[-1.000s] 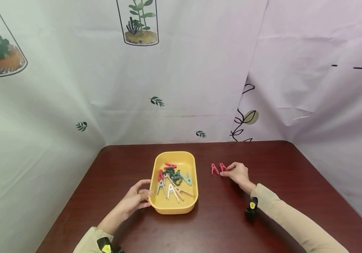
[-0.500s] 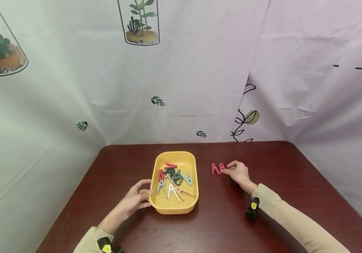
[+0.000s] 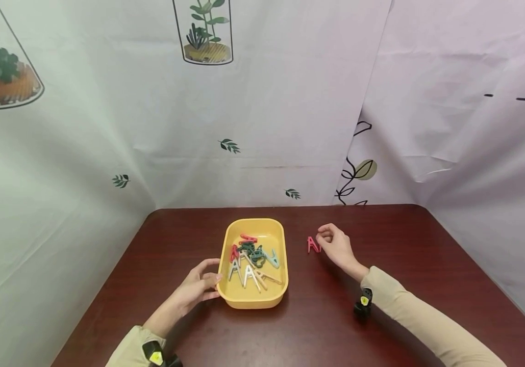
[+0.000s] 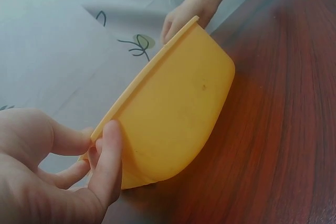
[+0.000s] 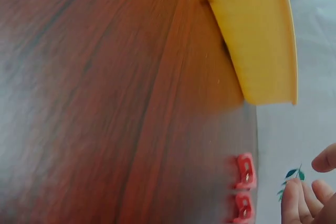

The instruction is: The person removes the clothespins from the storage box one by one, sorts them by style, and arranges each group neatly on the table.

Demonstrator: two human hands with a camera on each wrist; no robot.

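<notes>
A yellow plastic tub [image 3: 253,305] sits on the table, holding several clothespins: red [image 3: 248,238], dark green [image 3: 256,256], light blue [image 3: 271,259], white, grey and beige. At its left side my left hand [image 3: 193,285] pinches the rim between thumb and fingers, plainest in the left wrist view on the tub's wall [image 4: 173,103]. Right of the tub, two red clothespins [image 5: 245,171] stand side by side on the table. My right hand [image 3: 339,250] is just above and beside them, thumb and fingers apart and holding nothing; in the head view it mostly hides the right-hand clothespin.
The dark red-brown table [image 3: 244,341] ends at a white cloth backdrop [image 3: 262,102] printed with leaves and plant jars. Cloth also hangs along both sides. Both wrists wear black straps with small cameras [image 3: 362,308].
My right hand brings the right-hand red clothespin up to the other one, then lets it go and lifts slightly up and to the left. My left hand stays on the tub.
</notes>
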